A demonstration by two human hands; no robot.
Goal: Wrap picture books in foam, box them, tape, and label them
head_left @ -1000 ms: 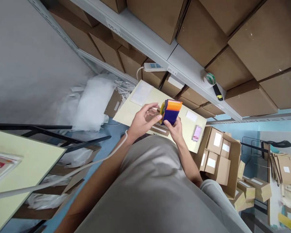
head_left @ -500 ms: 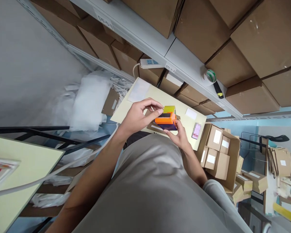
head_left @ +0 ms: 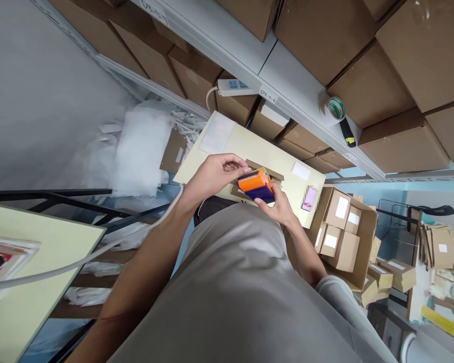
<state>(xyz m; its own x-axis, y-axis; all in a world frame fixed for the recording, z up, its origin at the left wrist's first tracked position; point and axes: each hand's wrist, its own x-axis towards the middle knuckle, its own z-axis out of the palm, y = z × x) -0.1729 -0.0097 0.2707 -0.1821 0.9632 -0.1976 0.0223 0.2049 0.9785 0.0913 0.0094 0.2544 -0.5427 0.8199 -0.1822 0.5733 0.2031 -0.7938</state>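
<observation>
My right hand (head_left: 277,205) grips an orange and purple tape dispenser (head_left: 254,184) and holds it low over a small brown cardboard box (head_left: 264,172) on the pale yellow table (head_left: 249,151). My left hand (head_left: 215,174) curls its fingers at the dispenser's left end, touching the box or the tape there; what it pinches is too small to make out. A white cable runs along my left forearm.
A pink phone (head_left: 309,197) and white labels (head_left: 299,171) lie on the table. Shelves of cardboard boxes stand behind, with a tape roll (head_left: 336,108) and a power strip (head_left: 235,87). An open carton of small boxes (head_left: 342,232) sits at right, white packing material (head_left: 139,151) at left.
The dispenser has tilted from upright to flat and come down onto the box. My left hand stayed at its left end. The view shifted slightly.
</observation>
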